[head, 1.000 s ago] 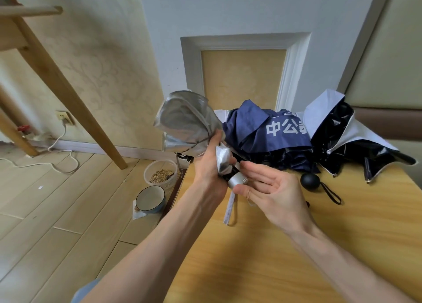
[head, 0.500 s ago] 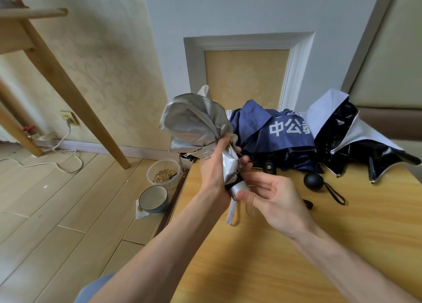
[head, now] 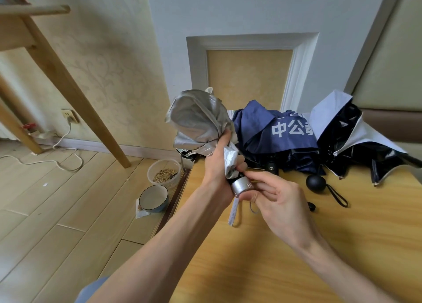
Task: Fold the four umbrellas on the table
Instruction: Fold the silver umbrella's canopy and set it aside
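Observation:
A silver umbrella point(head: 198, 120) is held up over the wooden table's point(head: 285, 257) left edge, its canopy loose and bunched. My left hand point(head: 217, 168) grips its gathered fabric just above the handle. My right hand point(head: 274, 200) pinches the silver handle cap point(head: 241, 185); a white strap and a grey loop hang below it. A navy umbrella with white characters point(head: 278, 131) lies collapsed at the table's back. To its right lies a black umbrella with white outer side point(head: 356, 138), partly spread, with a round black handle point(head: 316, 183) and wrist strap.
On the floor left of the table stand a clear tub of grain point(head: 164, 173) and a blue-rimmed bowl point(head: 153, 198). A slanted wooden leg point(head: 75, 92) crosses the left side. A white cable point(head: 64, 147) runs from a wall socket. The wall is close behind the umbrellas.
My right hand closed from an open palm beside the handle to a pinch on the silver cap. The silver umbrella shifted slightly right and higher in my left hand.

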`<state>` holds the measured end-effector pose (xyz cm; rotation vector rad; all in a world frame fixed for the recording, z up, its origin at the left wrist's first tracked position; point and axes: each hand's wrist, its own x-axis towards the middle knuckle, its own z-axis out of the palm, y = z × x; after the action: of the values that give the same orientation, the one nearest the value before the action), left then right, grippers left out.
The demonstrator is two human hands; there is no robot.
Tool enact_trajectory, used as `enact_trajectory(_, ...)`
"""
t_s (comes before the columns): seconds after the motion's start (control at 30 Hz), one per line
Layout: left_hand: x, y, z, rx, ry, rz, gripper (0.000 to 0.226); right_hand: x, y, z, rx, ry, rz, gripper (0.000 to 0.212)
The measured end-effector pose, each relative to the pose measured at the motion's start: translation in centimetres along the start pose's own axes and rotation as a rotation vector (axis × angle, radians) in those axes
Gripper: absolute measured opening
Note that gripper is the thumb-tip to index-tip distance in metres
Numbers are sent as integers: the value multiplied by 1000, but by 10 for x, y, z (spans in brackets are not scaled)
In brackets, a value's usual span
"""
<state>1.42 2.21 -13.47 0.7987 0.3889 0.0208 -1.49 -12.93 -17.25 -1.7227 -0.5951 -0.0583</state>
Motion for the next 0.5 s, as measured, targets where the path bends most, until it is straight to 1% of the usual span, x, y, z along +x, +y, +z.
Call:
enact_trajectory(0.1,-3,-3,-1,-73,-21,-55,46,-2,1,1,-127,44,-114,39)
enact_trajectory(0.13,-5,-3,-1,-90,-21,-62,44,-2,0,1,-123,53,-113,40)
enact_trajectory(0.23,-11,-4,2,-112,-9,-55,36,-2,-4,1,-10,41,-22,42)
enact_trajectory(0.37,-16,-5,3,-154,2,-57,34,-3,-5,1,-32,22,16,36)
enact_trajectory(0.43,-16,-4,3,-128,11,-53,32,0,-5,-3,-44,-25,36,33)
enact_trajectory(0.5,-14,-1,1,-90,10,-29,35,3,-8,-4,-19,-98,63,37)
